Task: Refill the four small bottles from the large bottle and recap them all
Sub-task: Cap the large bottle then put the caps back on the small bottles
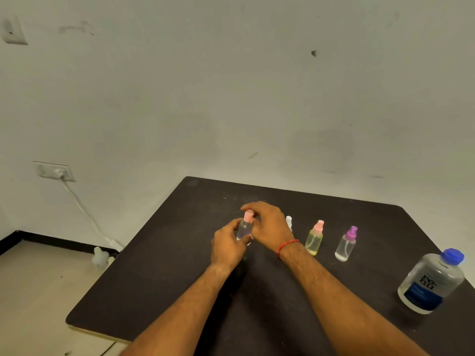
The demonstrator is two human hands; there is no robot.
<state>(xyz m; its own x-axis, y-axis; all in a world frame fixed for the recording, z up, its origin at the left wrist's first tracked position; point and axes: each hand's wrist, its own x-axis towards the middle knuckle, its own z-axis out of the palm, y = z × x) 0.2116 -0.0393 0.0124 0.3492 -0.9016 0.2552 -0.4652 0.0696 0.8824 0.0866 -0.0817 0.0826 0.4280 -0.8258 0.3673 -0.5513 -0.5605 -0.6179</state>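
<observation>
My left hand (227, 244) grips the body of a small clear bottle (244, 229) with a pink spray cap (248, 216). My right hand (270, 226) has its fingers curled over that pink cap. Behind my right hand a small bottle with a white cap (289, 221) is mostly hidden. To the right stand a yellowish small bottle with a pink cap (314, 238) and a clear small bottle with a purple cap (346, 244). The large clear bottle with a blue cap (431, 281) stands capped at the table's right edge.
The dark table (180, 291) stands against a white wall, its left edge dropping to a light floor. A wall socket (55, 171) with a white cable is at the left, and a white object (99, 257) lies on the floor beside the table.
</observation>
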